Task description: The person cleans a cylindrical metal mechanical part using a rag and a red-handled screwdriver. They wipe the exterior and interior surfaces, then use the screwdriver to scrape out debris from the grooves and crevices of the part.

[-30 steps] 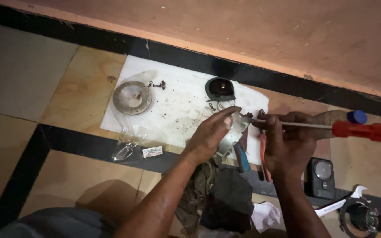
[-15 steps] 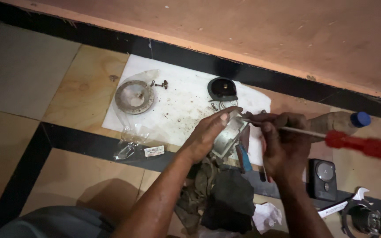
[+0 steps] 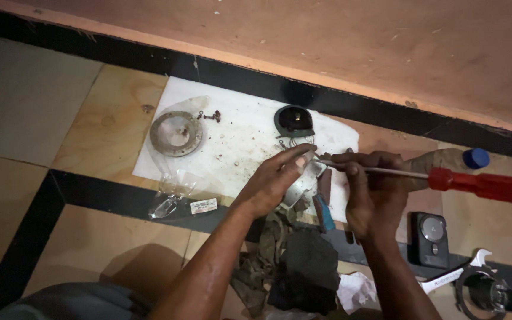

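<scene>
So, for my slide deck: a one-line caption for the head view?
Left hand steadies a metal part while the right hand works a red screwdriver against it.

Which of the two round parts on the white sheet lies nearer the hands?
The dark dome-shaped part, just above the left hand. The flat grey metal disc lies farther off, near the left end of the white sheet.

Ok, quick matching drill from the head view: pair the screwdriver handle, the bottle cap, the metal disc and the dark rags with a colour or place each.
Things:
1. screwdriver handle
2. bottle cap
3. metal disc
4. dark rags

Descriptions:
A. lies at the left end of the white sheet
B. blue
C. heaped on the floor between the forearms
D. red

Pairs: 1-D, 2-B, 3-A, 4-C
</scene>
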